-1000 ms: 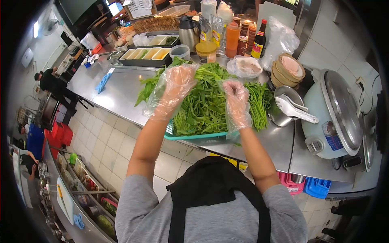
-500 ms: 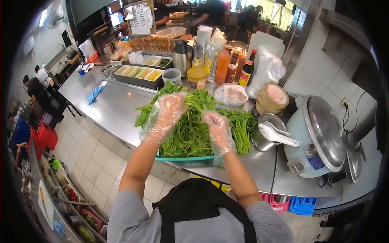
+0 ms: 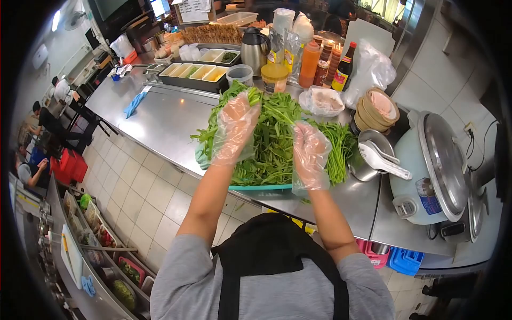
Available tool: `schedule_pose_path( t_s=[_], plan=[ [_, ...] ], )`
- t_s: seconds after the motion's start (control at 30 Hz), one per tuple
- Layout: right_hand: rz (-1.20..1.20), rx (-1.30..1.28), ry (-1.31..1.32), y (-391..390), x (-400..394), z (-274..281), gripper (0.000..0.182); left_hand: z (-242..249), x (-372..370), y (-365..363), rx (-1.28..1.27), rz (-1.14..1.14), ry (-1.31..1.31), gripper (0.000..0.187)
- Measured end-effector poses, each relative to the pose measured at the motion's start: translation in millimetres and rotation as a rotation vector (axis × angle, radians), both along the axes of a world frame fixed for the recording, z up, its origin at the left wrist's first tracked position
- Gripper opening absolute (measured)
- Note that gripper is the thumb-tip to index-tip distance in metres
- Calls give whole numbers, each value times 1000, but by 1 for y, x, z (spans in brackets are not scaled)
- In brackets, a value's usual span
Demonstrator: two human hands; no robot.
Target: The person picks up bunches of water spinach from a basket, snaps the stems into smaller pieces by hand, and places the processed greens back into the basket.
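Both my hands wear clear plastic gloves and are over a heap of leafy greens [image 3: 274, 144] with long narrow leaves. My left hand [image 3: 236, 122] is closed around a bunch of these greens, with pale stems showing at its fingertips. To its right, my right hand [image 3: 311, 149] has its fingers pinched at the edge of the leaves, seemingly on a stem; the fingertips are partly hidden. The heap lies in a teal tray [image 3: 258, 188], whose front rim shows. Beside my right hand lies a bundle of thin green stalks [image 3: 337, 152].
Behind the greens stand a tub with a yellow lid [image 3: 274, 77], a steel jug [image 3: 255, 50] and sauce bottles [image 3: 309, 64]. A metal pot [image 3: 364, 166] with white ladles and a large rice cooker [image 3: 426, 170] are to the right. A blue cloth [image 3: 134, 104] lies left.
The view has shifted, so the counter appears higher and further right. My hands remain over the greens, a little further apart, and the stem stretched between them shows less clearly.
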State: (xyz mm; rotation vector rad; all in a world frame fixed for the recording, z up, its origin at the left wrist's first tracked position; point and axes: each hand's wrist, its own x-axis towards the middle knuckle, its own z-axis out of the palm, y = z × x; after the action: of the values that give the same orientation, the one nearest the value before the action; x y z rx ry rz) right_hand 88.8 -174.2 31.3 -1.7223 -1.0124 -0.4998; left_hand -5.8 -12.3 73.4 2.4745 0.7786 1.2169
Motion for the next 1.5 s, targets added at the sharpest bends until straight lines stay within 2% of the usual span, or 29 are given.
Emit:
schedule_pose_path(
  t_s=[0.03,0.1,0.13,0.17,0.23,0.27,0.3,0.37,0.43,0.5,0.57,0.6,0.63,0.7,0.73,0.77,0.8,0.83,0.87,0.9,0.97,1.03,1.1,1.17,1.23,1.27,1.4,1.47,1.5],
  plan=[
    [-6,-2,6,-2,4,-3,11,1,3,1,-2,-6,6,35],
    [0,-31,-81,-4,8,-8,13,7,12,1,-70,-121,418,30],
    [-3,-31,-78,-4,8,-8,13,3,9,-11,79,-144,340,36],
    [-5,-33,-48,-4,5,-7,13,0,9,-13,78,-144,343,36],
    [-2,-33,-25,0,0,-5,14,-14,11,-10,298,-346,286,47],
    [-36,-51,-69,1,-2,-7,13,-40,18,4,466,-380,155,58],
    [-78,-68,-120,2,-2,-8,13,-38,17,3,478,-382,134,58],
    [-126,-57,-209,4,1,-6,13,-32,15,-7,512,-345,278,62],
    [-80,-188,-146,3,-1,1,17,-28,14,-15,505,-321,289,62],
    [-26,-121,-193,4,-3,4,24,-26,11,-24,485,-293,321,62],
    [-40,-42,-170,7,-6,0,6,-25,6,-31,425,-293,242,60],
    [-39,-44,-168,9,-7,-2,6,-23,7,-34,375,-271,201,46],
    [-47,-27,-134,11,-7,-4,7,-21,8,-37,372,-270,204,46],
    [-55,-10,-99,14,-6,-4,8,-11,10,-41,-70,-131,-90,24],
    [-3,41,47,12,-6,-4,8,16,1,-44,-421,-98,-1,15],
    [47,92,199,9,-6,-5,9,13,1,-36,-422,-100,13,15],
    [58,66,522,6,-3,-12,15,5,1,-27,-222,-65,-4,16],
    [57,68,534,7,1,-19,15,8,-2,-25,-18,-31,-24,16],
    [122,169,688,9,5,-25,18,12,-5,-26,-168,-84,120,20],
    [189,268,839,11,8,-27,21,11,-4,-28,-166,-80,124,20],
    [246,284,853,12,8,-33,25,4,2,-36,27,-126,197,26],
    [208,256,809,12,2,-30,24,-6,14,-38,33,-101,247,29],
    [245,272,822,12,-1,-30,23,-32,27,-26,285,-191,50,30],
    [279,292,838,11,-3,-30,22,-45,22,-21,299,-261,52,36],
    [241,254,834,10,-4,-29,22,-37,11,-31,285,-289,-3,47],
    [241,254,835,10,-4,-29,22,-32,9,-38,178,-281,51,53],
    [275,302,811,11,-8,-31,21,-33,10,-35,283,-407,-56,51],
    [265,292,795,13,-9,-30,20,-23,10,-40,180,-386,115,51],
    [265,280,823,12,-10,-29,20,-26,10,-38,180,-381,112,51]
  ],
)
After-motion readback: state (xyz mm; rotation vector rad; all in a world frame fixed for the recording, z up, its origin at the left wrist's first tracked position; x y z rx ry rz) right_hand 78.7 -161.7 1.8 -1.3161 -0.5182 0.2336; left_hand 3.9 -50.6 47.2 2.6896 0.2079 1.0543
